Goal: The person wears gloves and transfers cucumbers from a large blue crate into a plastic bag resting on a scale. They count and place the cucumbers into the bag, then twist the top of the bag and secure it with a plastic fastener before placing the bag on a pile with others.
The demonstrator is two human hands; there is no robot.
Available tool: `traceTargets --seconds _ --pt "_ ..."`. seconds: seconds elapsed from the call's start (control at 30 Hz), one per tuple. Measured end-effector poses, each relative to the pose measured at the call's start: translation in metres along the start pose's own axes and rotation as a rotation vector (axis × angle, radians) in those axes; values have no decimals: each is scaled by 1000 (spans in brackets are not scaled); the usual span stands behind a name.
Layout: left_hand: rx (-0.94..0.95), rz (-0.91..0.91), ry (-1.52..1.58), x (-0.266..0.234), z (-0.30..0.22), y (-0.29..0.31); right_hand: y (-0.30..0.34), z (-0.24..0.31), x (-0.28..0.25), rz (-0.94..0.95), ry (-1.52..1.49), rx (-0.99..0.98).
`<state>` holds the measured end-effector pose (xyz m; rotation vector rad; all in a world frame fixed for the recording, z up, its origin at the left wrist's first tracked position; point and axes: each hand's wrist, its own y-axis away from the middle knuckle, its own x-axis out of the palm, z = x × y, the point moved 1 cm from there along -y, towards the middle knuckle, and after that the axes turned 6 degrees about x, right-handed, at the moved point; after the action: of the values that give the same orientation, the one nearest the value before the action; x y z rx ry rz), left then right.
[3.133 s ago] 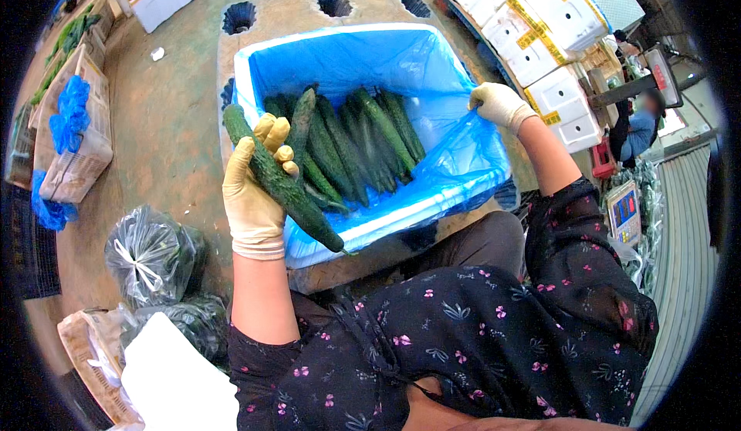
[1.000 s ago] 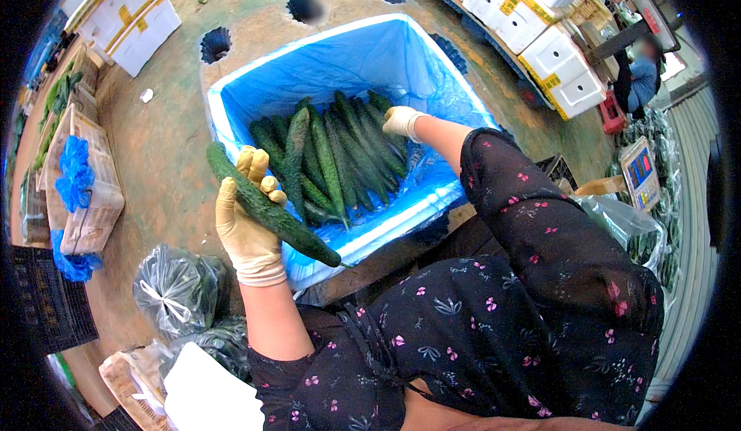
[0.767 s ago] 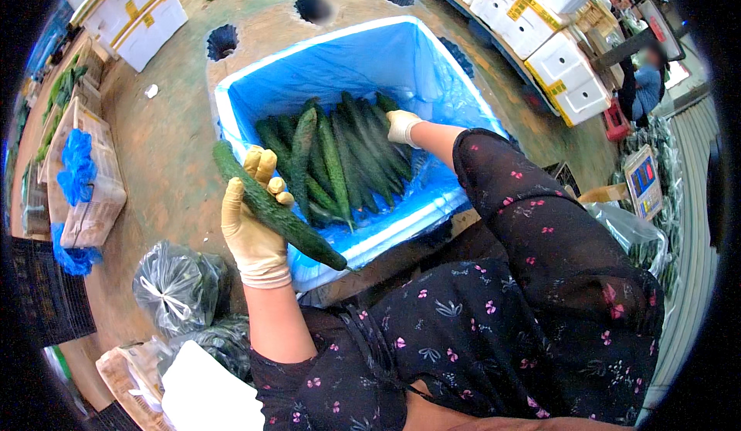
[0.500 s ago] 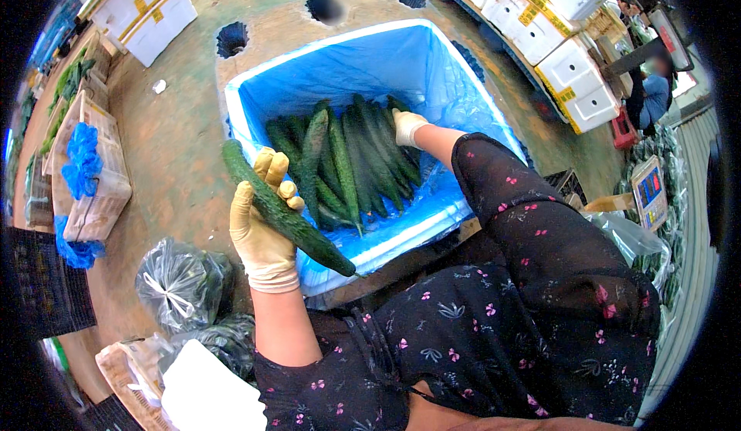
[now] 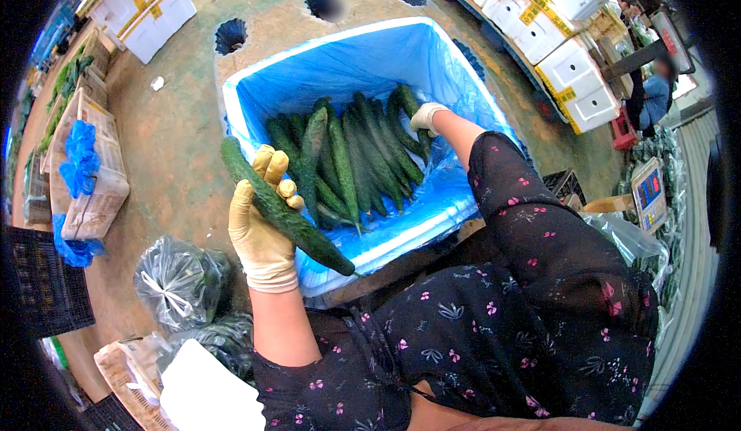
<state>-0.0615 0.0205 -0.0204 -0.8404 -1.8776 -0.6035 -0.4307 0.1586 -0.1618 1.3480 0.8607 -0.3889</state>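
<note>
In my gloved left hand point(image 5: 261, 226) a long dark-green cucumber point(image 5: 282, 213) lies slanted between thumb and fingers, partly over the near-left rim of a white box point(image 5: 451, 216). A blue plastic liner point(image 5: 332, 64) covers the inside of the box. Several cucumbers point(image 5: 346, 165) are laid side by side in it, their tips toward me. At the right end of this row, my gloved right hand point(image 5: 427, 118) closes around another cucumber point(image 5: 406, 101). Its fingertips are partly hidden.
White foam boxes with yellow tape point(image 5: 160, 18) stand at far left, more point(image 5: 577, 84) at right. Crates point(image 5: 96, 176) with blue plastic line the left side. Tied plastic bags point(image 5: 181, 280) sit near my left arm. A scale display point(image 5: 650, 193) stands at right; a person point(image 5: 656, 95) is behind.
My right hand has shifted slightly right, toward the box's right wall, and the cucumber at its fingers now shows more. My left hand keeps its cucumber in nearly the same place.
</note>
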Motion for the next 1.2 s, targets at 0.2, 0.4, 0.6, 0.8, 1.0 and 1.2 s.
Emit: traceTargets --seconds 0.2,0.4,0.6,0.8,1.0,1.2 --pt "-8 8 13 0 0 0 9 2 -15 -43 -125 -44" --pt "1 -7 -7 -1 -3 2 7 5 -5 786 -751 -171" --pt "3 -10 -14 -1 -3 1 -31 14 44 244 -13 -159" --pt "4 -1 13 1 -3 0 -42 14 71 86 -142 2" --pt "-3 17 31 0 -3 0 -30 -4 46 306 -520 -57" --pt "-9 22 22 3 -1 -2 -3 -8 2 403 -379 -158"
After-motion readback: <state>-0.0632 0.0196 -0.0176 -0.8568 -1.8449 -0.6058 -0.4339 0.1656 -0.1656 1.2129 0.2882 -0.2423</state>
